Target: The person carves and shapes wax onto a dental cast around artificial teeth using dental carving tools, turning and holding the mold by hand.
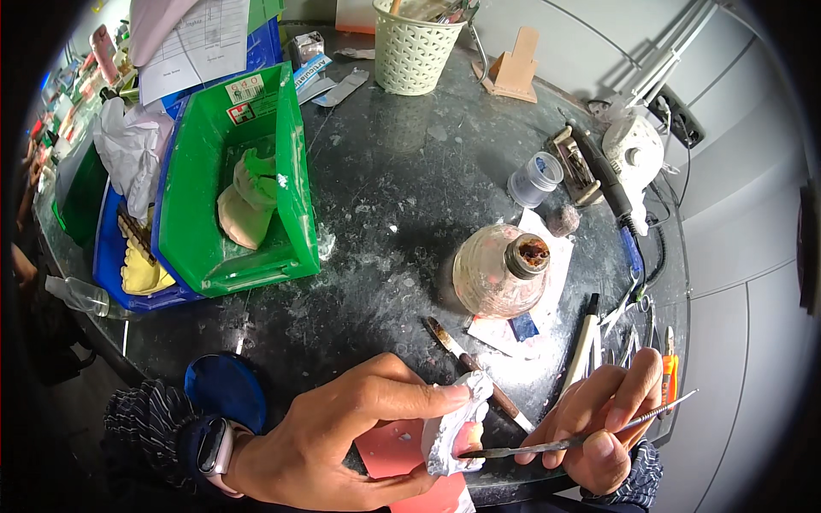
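My left hand [342, 432] grips a white plaster dental cast [440, 440] between thumb and fingers, its row of teeth turned to the right. Pink wax [469, 437] covers part of the gum side. In my right hand [603, 419], a slim metal wax carver [505, 451] is pinched between thumb and fingers. Its dark flat end touches or nearly touches the cast at the pink wax; the thin other end points up to the right. Below the left hand lie pink wax sheets [393, 449]. Just beyond the cast rests a wooden-handled wax knife [505, 402].
A glass burner [496, 274] with a crusted neck stands beyond my hands. Tools, including orange-handled pliers [669, 376], lie at right near a handpiece [603, 167]. At left, a green bin [295, 162] holds another cast [244, 209]; a blue lid [224, 389] lies near my left wrist.
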### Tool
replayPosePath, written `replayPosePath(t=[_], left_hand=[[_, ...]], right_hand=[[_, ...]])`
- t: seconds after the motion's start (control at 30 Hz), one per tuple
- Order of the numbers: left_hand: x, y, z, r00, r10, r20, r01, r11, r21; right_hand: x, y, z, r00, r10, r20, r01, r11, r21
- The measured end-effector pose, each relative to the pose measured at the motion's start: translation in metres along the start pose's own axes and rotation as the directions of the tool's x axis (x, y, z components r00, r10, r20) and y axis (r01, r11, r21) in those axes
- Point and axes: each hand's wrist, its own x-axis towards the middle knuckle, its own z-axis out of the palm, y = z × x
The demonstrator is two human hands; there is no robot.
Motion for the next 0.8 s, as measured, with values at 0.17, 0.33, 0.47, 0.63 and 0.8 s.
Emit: replayPosePath(t=[0.17,0.33,0.47,0.63,0.8], left_hand=[[0.001,0.0009,0.0001,1.0,0.023,-0.003,-0.023,0.999,0.03],[0.0029,-0.0029,-0.0032,0.997,0.073,0.025,-0.072,0.997,-0.036],[0.0008,-0.0008,0.0008,0.999,0.038,-0.018,-0.038,0.998,0.042],[0.0016,0.0005,0.0014,0.999,0.037,-0.015,-0.036,0.999,0.032],[0.0001,0.0004,0.0022,1.0,0.006,-0.031,-0.006,1.0,0.007]], right_hand=[[-0.0013,-0.0004,0.0007,1.0,-0.002,-0.021,0.003,1.0,0.029],[-0.0013,0.0018,0.0018,1.0,-0.023,-0.014,0.023,0.999,0.033],[-0.0005,-0.0008,-0.0008,1.0,0.013,-0.002,-0.013,1.0,0.029],[-0.0016,-0.0017,-0.0008,1.0,0.012,-0.012,-0.011,1.0,0.027],[-0.0014,-0.0005,-0.0005,1.0,-0.005,-0.03,0.006,1.0,0.021]])
